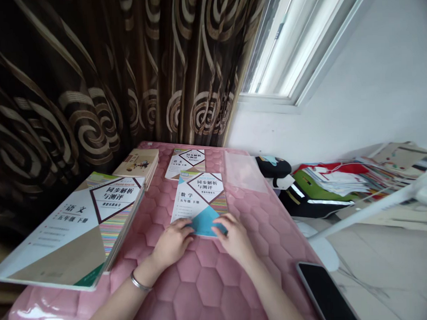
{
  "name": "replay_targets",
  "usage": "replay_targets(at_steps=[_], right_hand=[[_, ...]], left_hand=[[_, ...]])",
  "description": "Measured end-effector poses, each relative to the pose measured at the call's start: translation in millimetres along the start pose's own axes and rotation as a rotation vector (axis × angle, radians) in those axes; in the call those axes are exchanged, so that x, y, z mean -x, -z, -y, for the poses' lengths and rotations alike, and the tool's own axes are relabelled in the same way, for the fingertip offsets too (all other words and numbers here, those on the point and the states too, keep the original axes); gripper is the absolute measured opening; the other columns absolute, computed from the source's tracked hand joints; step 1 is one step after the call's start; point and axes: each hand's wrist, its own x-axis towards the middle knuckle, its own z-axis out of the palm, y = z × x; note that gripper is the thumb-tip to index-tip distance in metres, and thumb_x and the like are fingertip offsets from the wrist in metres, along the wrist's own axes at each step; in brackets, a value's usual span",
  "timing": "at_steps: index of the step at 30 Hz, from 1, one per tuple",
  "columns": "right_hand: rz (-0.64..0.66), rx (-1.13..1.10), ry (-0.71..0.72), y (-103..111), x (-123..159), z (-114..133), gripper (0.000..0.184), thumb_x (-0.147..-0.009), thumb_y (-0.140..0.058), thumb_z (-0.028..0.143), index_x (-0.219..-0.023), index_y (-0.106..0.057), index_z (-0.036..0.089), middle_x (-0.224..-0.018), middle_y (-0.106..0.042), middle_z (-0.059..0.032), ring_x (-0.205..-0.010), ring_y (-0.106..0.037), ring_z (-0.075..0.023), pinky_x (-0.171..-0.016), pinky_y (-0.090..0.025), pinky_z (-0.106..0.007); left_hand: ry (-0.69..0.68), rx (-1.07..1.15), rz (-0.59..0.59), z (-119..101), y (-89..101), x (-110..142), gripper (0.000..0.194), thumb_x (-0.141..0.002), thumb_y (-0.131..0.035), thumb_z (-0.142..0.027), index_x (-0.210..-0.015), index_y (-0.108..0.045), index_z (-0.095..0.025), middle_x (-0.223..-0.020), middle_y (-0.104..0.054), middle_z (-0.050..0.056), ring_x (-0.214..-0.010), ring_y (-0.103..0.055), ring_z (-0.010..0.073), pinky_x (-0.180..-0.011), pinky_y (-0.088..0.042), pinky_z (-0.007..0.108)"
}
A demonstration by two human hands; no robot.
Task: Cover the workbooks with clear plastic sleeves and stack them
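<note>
A maths workbook [202, 198] with a white and blue cover lies face up on the pink quilted cover. My left hand [173, 242], with a silver bracelet at the wrist, holds its lower left edge with curled fingers. At the lower right corner, my right hand [235, 235] grips the book between thumb and fingers. Just behind it lies a language workbook [186, 162], its lower part overlapped by the maths one. To the left is a thick stack topped by a larger-looking language workbook [75, 227].
Beige-covered books [137, 162] are stacked at the back left against a brown curtain [181, 62]. A clear plastic sheet [244, 170] lies at the back right. Near the right edge rests a phone [325, 292]. Beyond stand a white lamp or fan stand [367, 212], a green-black bag [309, 193] and papers.
</note>
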Motion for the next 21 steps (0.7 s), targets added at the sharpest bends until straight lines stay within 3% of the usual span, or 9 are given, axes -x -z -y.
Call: replay_targets(at_steps=[3, 8, 14, 21], right_hand=[[0.073, -0.072, 0.149, -18, 0, 24, 0.015, -0.085, -0.063, 0.033, -0.098, -0.066, 0.025, -0.112, -0.062, -0.0046, -0.104, -0.056, -0.0219, -0.089, -0.043, -0.034], [0.064, -0.009, 0.156, -41, 0, 34, 0.006, -0.087, -0.062, 0.027, -0.091, -0.066, 0.024, -0.111, -0.065, -0.0034, -0.101, -0.058, -0.0223, -0.084, -0.042, -0.037], [0.011, -0.053, 0.197, -33, 3, 9, 0.008, -0.088, -0.061, 0.023, -0.088, -0.068, 0.025, -0.113, -0.068, -0.0025, -0.105, -0.060, -0.0214, -0.089, -0.044, -0.038], [0.003, -0.036, 0.224, -13, 16, -38, 0.013, -0.086, -0.061, 0.022, -0.092, -0.071, 0.027, -0.117, -0.068, -0.0017, -0.113, -0.058, -0.0236, -0.095, -0.046, -0.045]], left_hand=[[0.034, 0.037, 0.010, -3, -6.4, -1, 0.030, -0.083, -0.057, -0.013, -0.110, -0.067, -0.022, -0.123, -0.063, 0.006, -0.114, -0.058, 0.0198, -0.101, -0.046, 0.036], [0.012, 0.023, -0.061, 6, -9.2, -1, 0.023, -0.083, -0.058, -0.010, -0.098, -0.071, -0.022, -0.115, -0.068, 0.004, -0.106, -0.062, 0.0186, -0.095, -0.051, 0.035], [-0.035, -0.005, -0.161, 30, 0.3, 3, 0.015, -0.080, -0.067, -0.014, -0.089, -0.074, -0.024, -0.106, -0.071, 0.003, -0.099, -0.064, 0.0193, -0.092, -0.050, 0.038], [0.003, 0.099, -0.110, 52, 18.5, 7, 0.007, -0.075, -0.074, -0.019, -0.077, -0.075, -0.026, -0.106, -0.073, 0.002, -0.102, -0.063, 0.0205, -0.094, -0.046, 0.041]])
